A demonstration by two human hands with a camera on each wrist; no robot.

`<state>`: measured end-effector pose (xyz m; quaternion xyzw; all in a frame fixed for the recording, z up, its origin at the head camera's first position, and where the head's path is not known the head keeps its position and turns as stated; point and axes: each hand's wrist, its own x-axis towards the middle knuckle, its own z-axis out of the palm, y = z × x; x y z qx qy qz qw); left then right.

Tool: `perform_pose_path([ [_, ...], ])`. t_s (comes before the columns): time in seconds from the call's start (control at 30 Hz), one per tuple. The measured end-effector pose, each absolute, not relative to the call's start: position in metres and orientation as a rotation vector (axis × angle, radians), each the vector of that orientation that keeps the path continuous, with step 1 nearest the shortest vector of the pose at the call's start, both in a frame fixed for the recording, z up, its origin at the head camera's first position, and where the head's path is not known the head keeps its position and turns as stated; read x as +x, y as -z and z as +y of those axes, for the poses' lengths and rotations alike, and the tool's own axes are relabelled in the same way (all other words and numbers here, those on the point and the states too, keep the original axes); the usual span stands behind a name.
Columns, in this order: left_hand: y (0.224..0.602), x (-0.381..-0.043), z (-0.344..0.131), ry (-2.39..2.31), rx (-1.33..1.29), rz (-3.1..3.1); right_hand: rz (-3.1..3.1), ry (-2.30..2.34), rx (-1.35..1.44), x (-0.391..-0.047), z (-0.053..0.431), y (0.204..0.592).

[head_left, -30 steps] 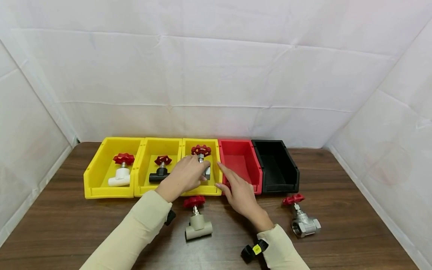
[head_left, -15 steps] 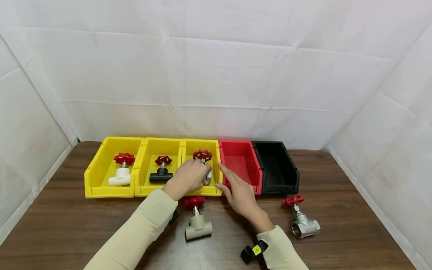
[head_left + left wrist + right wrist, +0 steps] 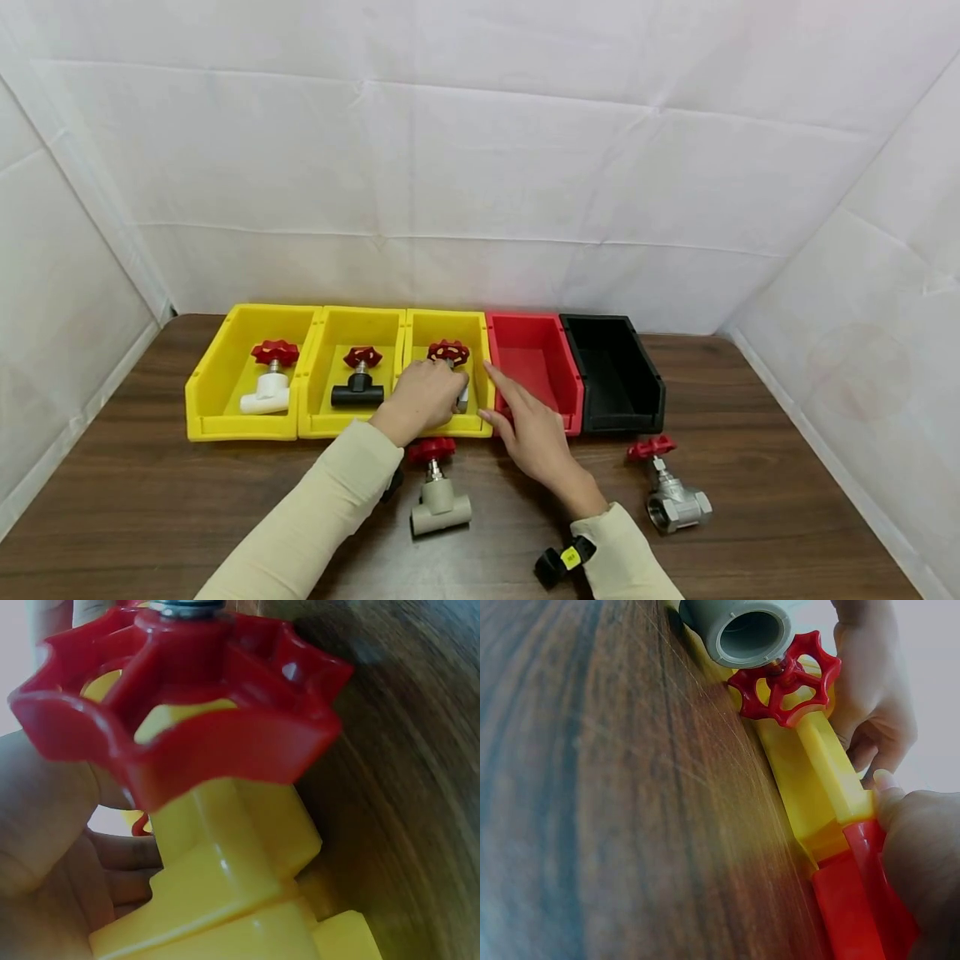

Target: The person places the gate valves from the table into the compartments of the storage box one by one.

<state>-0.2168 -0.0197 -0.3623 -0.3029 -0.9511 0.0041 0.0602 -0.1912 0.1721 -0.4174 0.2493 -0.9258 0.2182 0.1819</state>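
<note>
Valve [image 3: 448, 354] lower in rightmost yellow bin [image 3: 448, 323]

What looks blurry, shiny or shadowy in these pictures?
Head view: soft sheen on the tabletop, dark shadow beneath the beige valve; left wrist view: glints on the red handwheel and yellow bin, tabletop blurred; right wrist view: upper-right background bleached white, tabletop hazy at left.

The brown table [image 3: 772, 433] carries a row of five bins [image 3: 243, 428] at the left hand [image 3: 426, 393] and right hand [image 3: 534, 429], a beige valve [image 3: 440, 507] on their near side and a metal valve [image 3: 677, 505] farther right.
</note>
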Motion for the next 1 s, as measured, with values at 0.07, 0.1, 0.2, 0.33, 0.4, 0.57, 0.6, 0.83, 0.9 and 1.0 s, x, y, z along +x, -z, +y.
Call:
perform_pose_path([
  [0.07,0.3622,-0.2161,-0.0189,-0.015,-0.908,-2.874,-2.600,-0.611,0.714,-0.1914,0.1722,0.4169],
  [0.1,0.3621,-0.2159,-0.0185,-0.015,-0.902,-2.873,-2.596,-0.608,0.718,-0.1914,0.1723,0.4167],
  [0.2,0.3629,-0.2160,-0.0174,-0.026,-0.893,-2.879,-2.584,-0.604,0.727,-0.1913,0.1726,0.4161],
  [0.33,0.3647,-0.2170,-0.0164,-0.055,-0.882,-2.891,-2.582,-0.605,0.729,-0.1913,0.1725,0.4162],
  [0.4,0.3654,-0.2175,-0.0161,-0.068,-0.874,-2.892,-2.585,-0.605,0.728,-0.1912,0.1723,0.4164],
  [0.57,0.3673,-0.2184,-0.0155,-0.089,-0.858,-2.893,-2.599,-0.608,0.722,-0.1908,0.1718,0.4166],
  [0.6,0.3675,-0.2185,-0.0154,-0.093,-0.856,-2.892,-2.600,-0.608,0.721,-0.1909,0.1718,0.4166],
  [0.83,0.3699,-0.2191,-0.0149,-0.120,-0.846,-2.895,-2.608,-0.607,0.715,-0.1913,0.1715,0.4162],
  [0.9,0.3701,-0.2191,-0.0150,-0.128,-0.846,-2.892,-2.609,-0.607,0.712,-0.1914,0.1715,0.4165],
  [1.0,0.3703,-0.2187,-0.0151,-0.133,-0.840,-2.892,-2.605,-0.608,0.713,-0.1915,0.1716,0.4172],
])
